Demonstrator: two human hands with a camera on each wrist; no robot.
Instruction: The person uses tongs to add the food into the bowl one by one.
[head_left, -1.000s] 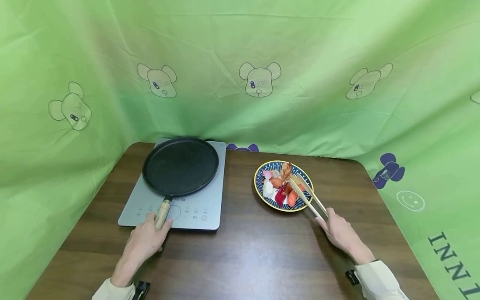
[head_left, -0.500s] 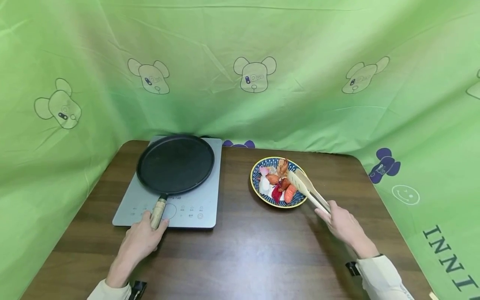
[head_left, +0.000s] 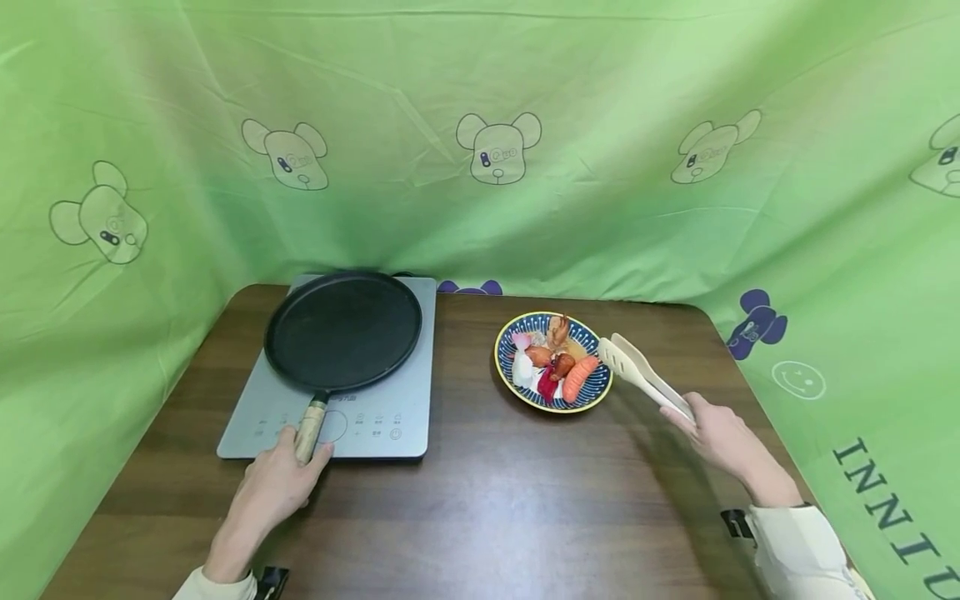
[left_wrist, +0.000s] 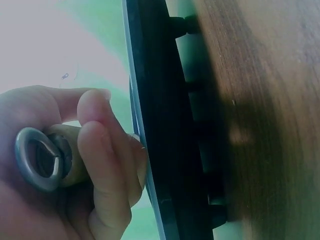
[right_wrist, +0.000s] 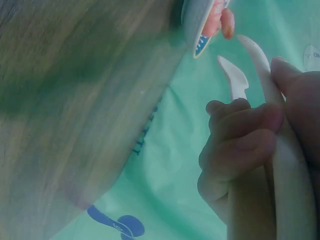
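Note:
My left hand (head_left: 275, 483) grips the wooden handle (head_left: 310, 429) of a flat black pan (head_left: 345, 329), which rests on a silver induction cooktop (head_left: 240, 417). The handle's end, with a metal ring (left_wrist: 37, 160), pokes out of the curled fingers in the left wrist view. My right hand (head_left: 723, 437) holds cream tongs (head_left: 648, 375), their two tips slightly apart with nothing between them. These tips are by the right rim of a blue patterned plate (head_left: 517, 393) with a yellow edge. On the plate lie several food pieces, among them an orange-striped piece (head_left: 579, 379) and a white one (head_left: 522, 368).
Everything stands on a brown wooden table (head_left: 487, 492). Behind it and at both sides hangs a green curtain (head_left: 390, 208) printed with bear heads. The curtain meets the table's back edge close behind the cooktop.
The tongs, earlier over the food, have drawn back to the right, out to the plate's rim. The food stays on the plate. My left hand keeps its grip on the pan handle.

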